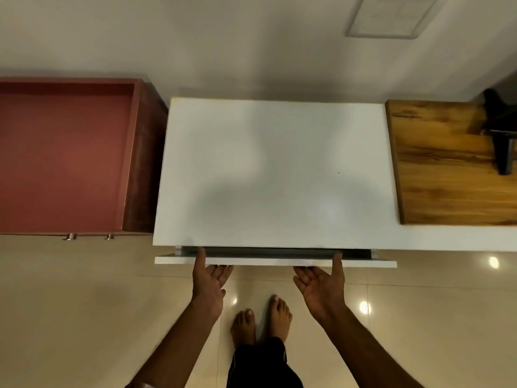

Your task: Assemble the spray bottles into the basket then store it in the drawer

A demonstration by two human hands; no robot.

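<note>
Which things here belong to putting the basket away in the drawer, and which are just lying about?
Part of the job:
white drawer, open only a crack
left hand, thumb over the drawer front's top edge
right hand, thumb over the same edge

Just there:
white cabinet top
red cabinet
wooden surface
black object on it

No basket or spray bottles are visible.
</note>
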